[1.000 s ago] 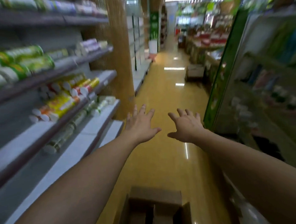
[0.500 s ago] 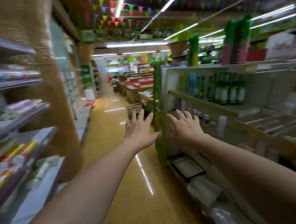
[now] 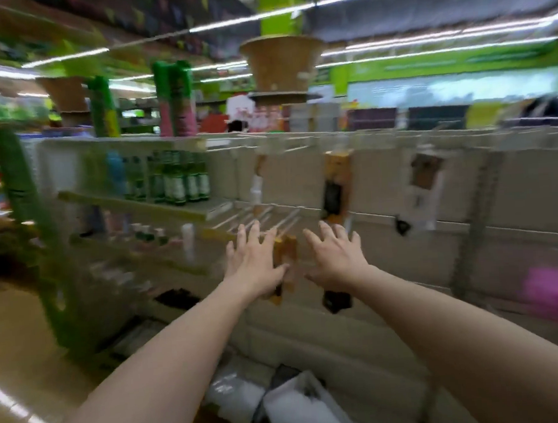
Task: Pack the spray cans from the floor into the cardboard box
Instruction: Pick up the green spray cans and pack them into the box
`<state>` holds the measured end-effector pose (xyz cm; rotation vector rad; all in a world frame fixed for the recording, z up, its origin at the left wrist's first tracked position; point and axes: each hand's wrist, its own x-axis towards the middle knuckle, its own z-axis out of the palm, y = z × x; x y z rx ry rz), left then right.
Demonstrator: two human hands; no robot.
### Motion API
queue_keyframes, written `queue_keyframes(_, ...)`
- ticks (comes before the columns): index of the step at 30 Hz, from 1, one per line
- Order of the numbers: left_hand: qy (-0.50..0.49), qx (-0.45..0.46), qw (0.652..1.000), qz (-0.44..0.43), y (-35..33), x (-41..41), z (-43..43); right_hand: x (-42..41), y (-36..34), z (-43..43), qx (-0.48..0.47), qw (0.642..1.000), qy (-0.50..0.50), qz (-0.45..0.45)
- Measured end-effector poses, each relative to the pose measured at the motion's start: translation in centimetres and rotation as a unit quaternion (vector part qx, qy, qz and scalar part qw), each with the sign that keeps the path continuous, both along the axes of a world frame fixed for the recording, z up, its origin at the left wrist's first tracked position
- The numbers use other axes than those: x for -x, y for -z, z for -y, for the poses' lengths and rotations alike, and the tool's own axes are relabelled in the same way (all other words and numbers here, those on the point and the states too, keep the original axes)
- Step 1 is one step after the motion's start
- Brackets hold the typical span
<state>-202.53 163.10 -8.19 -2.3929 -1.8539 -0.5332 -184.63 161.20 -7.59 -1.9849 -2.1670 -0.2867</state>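
Note:
Both my arms stretch forward at chest height in a shop aisle. My left hand (image 3: 253,263) and my right hand (image 3: 334,258) are spread flat, palms down, fingers straight, holding nothing. They hover side by side in front of a white shelf unit (image 3: 383,178). Tall green and pink spray cans (image 3: 174,98) stand on top of that unit at the left. No cardboard box and no cans on the floor are in view. The picture is blurred by motion.
Green bottles (image 3: 178,183) line a shelf at the left, with small items below. Packaged goods hang on hooks (image 3: 336,183) behind my hands. White bags (image 3: 302,406) lie at the unit's foot. The shiny yellow floor (image 3: 17,341) lies at the left.
The view has swung right and up, from the aisle floor with the cardboard box to the right-hand shelf unit. My hands stay outstretched and spread.

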Motion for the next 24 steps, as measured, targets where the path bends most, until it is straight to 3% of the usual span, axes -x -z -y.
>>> queue_keyframes(11,0.201,-0.040,0.978,-0.025,-1.5,-30.9,5.4,-28.2,-0.6,12.3,-0.038,0.978,0.206,-0.006)
queue_keyframes(24,0.444,-0.043,0.895,-0.016,0.7,-64.9,20.2,-56.7,1.1,32.8,-0.008,0.907,0.421,-0.015)
